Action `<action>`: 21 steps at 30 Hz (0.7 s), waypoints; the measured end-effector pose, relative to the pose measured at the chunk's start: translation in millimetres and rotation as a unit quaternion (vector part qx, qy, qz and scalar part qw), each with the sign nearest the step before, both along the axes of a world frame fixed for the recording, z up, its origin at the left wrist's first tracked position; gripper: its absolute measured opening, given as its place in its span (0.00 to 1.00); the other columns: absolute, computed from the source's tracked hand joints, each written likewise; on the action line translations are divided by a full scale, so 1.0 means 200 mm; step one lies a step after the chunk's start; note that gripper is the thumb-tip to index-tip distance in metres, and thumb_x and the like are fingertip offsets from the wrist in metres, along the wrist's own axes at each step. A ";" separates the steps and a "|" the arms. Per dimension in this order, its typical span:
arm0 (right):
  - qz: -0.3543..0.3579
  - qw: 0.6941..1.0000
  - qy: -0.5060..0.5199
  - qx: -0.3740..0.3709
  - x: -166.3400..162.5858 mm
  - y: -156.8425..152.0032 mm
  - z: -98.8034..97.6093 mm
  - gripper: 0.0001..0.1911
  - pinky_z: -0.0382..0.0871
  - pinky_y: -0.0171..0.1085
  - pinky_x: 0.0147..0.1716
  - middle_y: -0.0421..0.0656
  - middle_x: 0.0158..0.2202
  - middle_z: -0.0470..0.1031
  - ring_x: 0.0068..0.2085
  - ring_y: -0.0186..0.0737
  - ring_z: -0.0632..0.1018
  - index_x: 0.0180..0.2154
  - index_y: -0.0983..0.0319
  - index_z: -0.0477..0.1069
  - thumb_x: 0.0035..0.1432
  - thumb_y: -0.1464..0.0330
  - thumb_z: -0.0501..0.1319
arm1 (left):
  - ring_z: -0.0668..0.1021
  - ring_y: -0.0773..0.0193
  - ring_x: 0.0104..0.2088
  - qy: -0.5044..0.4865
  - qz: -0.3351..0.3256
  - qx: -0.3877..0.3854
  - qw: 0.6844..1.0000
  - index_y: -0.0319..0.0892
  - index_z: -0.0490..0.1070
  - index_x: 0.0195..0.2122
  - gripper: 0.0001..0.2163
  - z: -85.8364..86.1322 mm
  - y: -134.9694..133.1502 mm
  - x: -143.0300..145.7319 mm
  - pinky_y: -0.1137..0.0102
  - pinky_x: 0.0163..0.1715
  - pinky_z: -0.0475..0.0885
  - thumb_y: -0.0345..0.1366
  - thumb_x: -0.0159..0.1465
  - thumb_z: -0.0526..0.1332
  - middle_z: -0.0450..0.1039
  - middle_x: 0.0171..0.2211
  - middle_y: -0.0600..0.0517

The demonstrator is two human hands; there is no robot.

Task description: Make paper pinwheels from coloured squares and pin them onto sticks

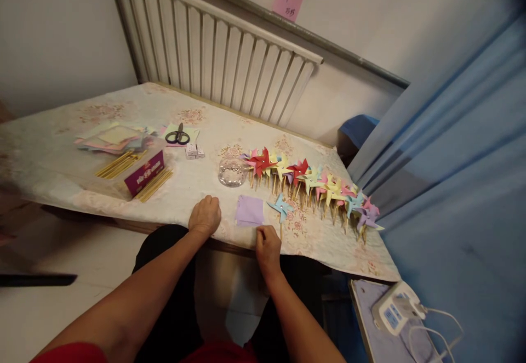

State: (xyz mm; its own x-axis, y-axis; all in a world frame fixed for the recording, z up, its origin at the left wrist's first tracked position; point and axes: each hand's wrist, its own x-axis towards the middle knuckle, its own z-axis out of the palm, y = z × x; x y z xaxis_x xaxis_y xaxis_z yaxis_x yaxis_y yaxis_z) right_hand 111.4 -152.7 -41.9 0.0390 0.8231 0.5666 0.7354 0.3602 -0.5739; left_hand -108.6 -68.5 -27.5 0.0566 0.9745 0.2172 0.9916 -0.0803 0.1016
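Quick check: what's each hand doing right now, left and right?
Left hand: curled shut, resting on the table, nothing visible in it.
Right hand: fingers curled beside the purple paper; grip cannot be told.

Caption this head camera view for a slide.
Left hand and right hand flank a purple paper square beside a row of paper pinwheels.

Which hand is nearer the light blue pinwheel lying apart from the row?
Right. The right hand is beside the stick of the blue pinwheel; the left hand rests farther left, beyond the purple paper square.
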 end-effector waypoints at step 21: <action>-0.249 0.937 -0.080 -0.231 0.30 0.02 0.10 0.04 0.62 0.36 0.33 0.45 0.32 0.77 0.34 0.44 0.77 0.34 0.61 0.72 0.60 0.67 0.61 | 0.75 0.52 0.43 0.014 -0.003 -0.005 1.000 0.37 0.72 0.40 0.14 0.02 0.00 0.00 0.61 0.41 0.65 0.33 0.69 0.47 0.72 0.40 0.41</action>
